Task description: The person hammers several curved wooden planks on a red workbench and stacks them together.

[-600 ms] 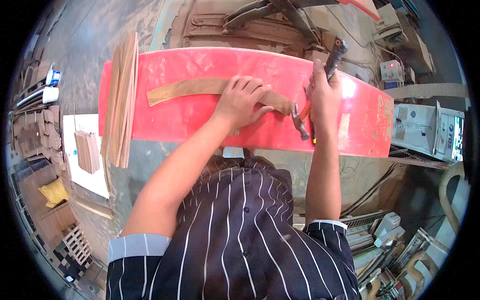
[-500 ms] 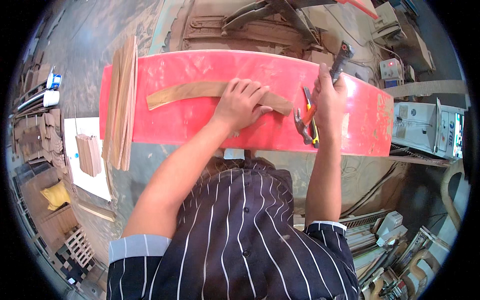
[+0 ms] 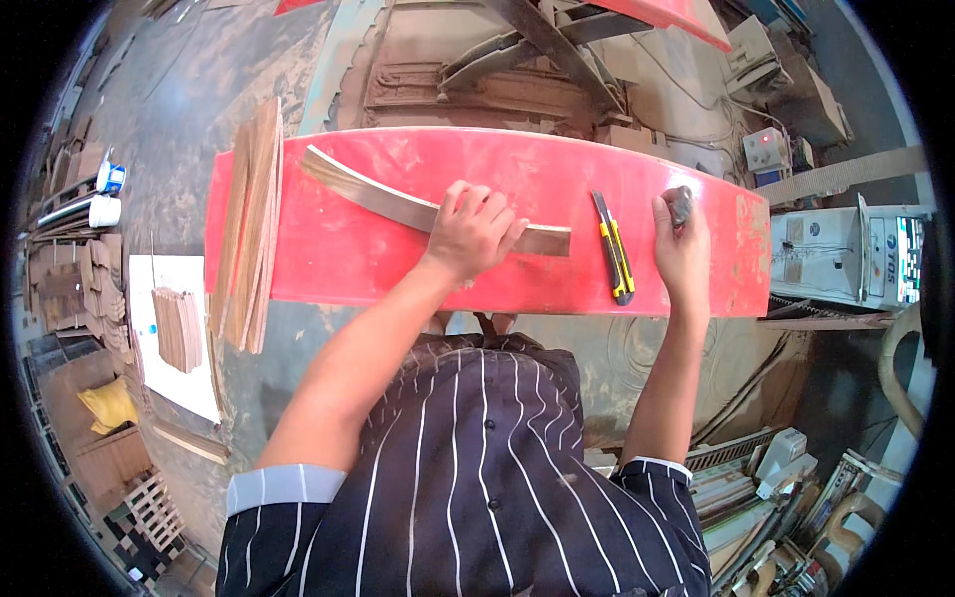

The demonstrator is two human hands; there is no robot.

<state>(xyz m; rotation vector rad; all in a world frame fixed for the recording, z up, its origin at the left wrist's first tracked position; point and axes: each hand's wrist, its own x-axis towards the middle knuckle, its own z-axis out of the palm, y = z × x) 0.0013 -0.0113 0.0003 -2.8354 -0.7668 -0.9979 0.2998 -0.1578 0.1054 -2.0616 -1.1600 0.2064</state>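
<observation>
A curved wooden strip (image 3: 383, 202) rests on the red tabletop (image 3: 348, 259), a narrow face turned up and its far-left end curling away from me. My left hand (image 3: 471, 231) is closed over the strip right of its middle, fingers wrapped across it. Over the right part of the table, my right hand (image 3: 684, 249) is closed around a hammer (image 3: 682, 206); only the dark end of its handle shows, and its head is hidden. Between my hands a yellow and black utility knife (image 3: 614, 254) lies with its blade pointing away.
Several long wooden strips (image 3: 249, 224) are stacked across the table's left end. On the floor to the left, more wood pieces (image 3: 177, 328) sit on a white board (image 3: 189, 383). A white machine (image 3: 831, 249) stands close by the right end, with a ribbed hose (image 3: 846, 177) beyond.
My left hand has turned the strip, so its curve now bows toward me. My right hand has moved right and lower with the hammer, whose head has gone out of sight.
</observation>
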